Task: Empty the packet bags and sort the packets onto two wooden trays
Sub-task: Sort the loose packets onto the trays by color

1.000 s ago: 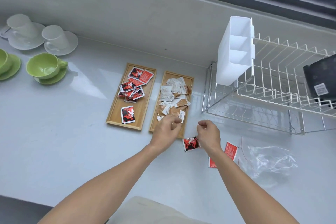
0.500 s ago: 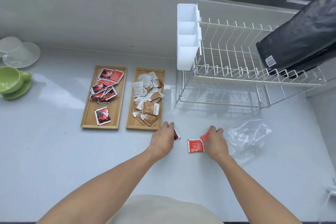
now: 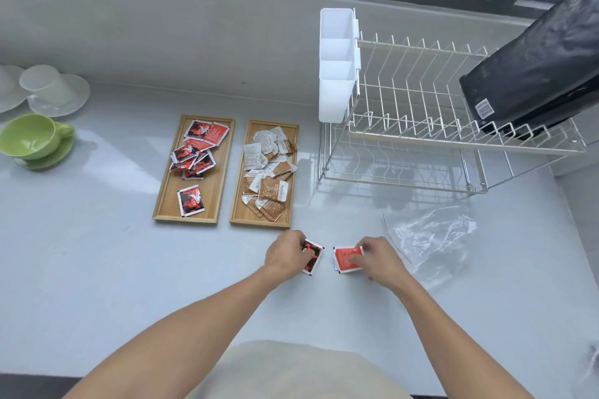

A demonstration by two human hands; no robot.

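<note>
Left hand [image 3: 287, 256] fingers closed on a red-black packet [image 3: 312, 256], right hand [image 3: 377, 257] fingers pinching a red packet [image 3: 345, 258], both flat on the table [image 3: 97, 269] near the trays. Left tray [image 3: 162, 201] has red packets, right tray [image 3: 238, 204] brown and white ones. Empty plastic bag [image 3: 431, 236] lies right of my hands.

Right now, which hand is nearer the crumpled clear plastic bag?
Right. The right hand sits just left of the crumpled clear plastic bag; the left hand lies farther left, below the brown-packet wooden tray.
</note>
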